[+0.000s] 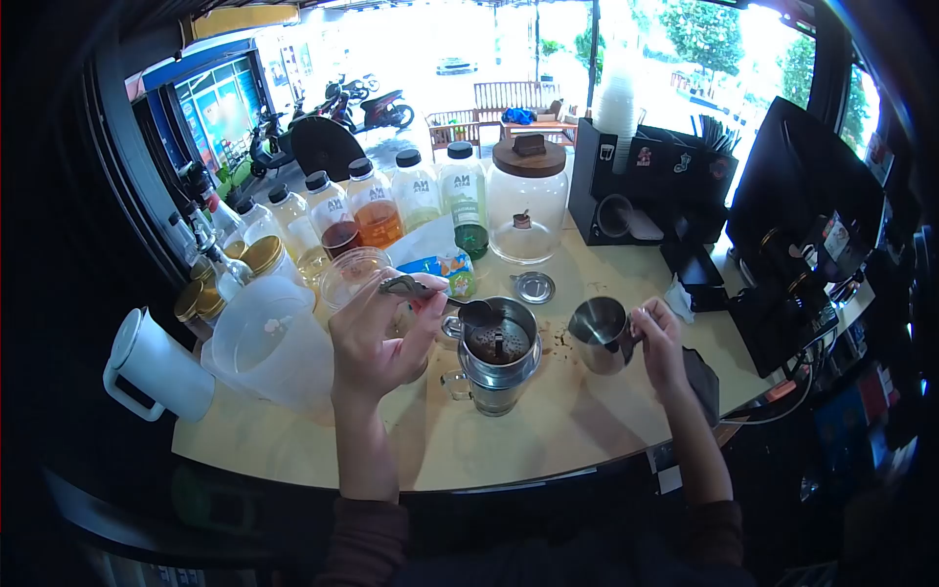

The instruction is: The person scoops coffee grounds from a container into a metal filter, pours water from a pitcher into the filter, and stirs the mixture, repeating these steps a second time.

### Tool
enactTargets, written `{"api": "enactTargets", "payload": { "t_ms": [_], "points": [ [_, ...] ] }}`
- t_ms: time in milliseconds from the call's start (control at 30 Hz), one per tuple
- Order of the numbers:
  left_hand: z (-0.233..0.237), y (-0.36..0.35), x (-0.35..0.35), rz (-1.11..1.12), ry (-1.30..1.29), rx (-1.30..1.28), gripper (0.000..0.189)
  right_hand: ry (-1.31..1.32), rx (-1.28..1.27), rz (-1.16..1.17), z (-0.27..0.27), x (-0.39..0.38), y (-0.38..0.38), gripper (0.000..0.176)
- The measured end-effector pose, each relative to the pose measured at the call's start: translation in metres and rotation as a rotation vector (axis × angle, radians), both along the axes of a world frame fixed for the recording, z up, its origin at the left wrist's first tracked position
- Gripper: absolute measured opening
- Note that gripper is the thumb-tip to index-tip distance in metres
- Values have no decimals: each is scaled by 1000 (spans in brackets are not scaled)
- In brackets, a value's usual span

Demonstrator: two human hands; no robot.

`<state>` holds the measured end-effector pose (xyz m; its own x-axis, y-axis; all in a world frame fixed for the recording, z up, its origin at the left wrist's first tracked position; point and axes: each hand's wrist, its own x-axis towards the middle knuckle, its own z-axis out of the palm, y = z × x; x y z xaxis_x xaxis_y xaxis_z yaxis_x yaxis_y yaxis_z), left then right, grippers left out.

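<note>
My left hand [384,338] is raised left of centre, its fingers pinched on the handle of a dark spoon [477,314]. The spoon's bowl is over the left part of a metal drip coffee filter [528,354]. Dark, wet-looking coffee and an upright metal post show inside the filter. Beneath it stands a glass mug [495,398] with its handle to the left. To the right, my right hand [659,344] is closed around the handle of a metal pitcher [599,338]. Behind the filter lies a small round metal lid [534,287].
Several capped bottles [377,210] and a wooden-lidded glass jar [528,217] line the back. A translucent plastic jug [274,342] and white kettle [161,367] stand left. A black organizer [650,181] and monitor [802,186] are right. Brown grounds [563,339] are scattered on the tabletop.
</note>
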<state>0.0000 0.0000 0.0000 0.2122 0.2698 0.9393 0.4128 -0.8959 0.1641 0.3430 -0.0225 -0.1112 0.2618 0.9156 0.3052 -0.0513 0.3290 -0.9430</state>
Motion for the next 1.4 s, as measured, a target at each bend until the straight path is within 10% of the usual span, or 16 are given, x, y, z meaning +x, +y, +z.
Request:
{"api": "enactTargets", "payload": {
  "t_ms": [333, 567, 633, 800, 967, 1400],
  "points": [
    [1, 4, 8, -44, 36, 19, 11, 392, -30, -9, -59, 1, 12, 17],
    [2, 5, 9, -68, 50, 28, 12, 86, -156, -96, -79, 26, 20, 10],
    [-1, 6, 12, -99, 38, 39, 13, -555, -60, -365, -52, 20, 22, 10],
    [-7, 8, 29, -198, 66, 56, 19, -775, 391, 1, 77, -68, -18, 46],
    [-8, 7, 39, -241, 227, 15, 16, -672, 626, 300, 107, -118, -21, 44],
    [-8, 18, 23, -29, 556, -487, 86, -533, 602, 183, 83, -114, -20, 14]
  ]
}}
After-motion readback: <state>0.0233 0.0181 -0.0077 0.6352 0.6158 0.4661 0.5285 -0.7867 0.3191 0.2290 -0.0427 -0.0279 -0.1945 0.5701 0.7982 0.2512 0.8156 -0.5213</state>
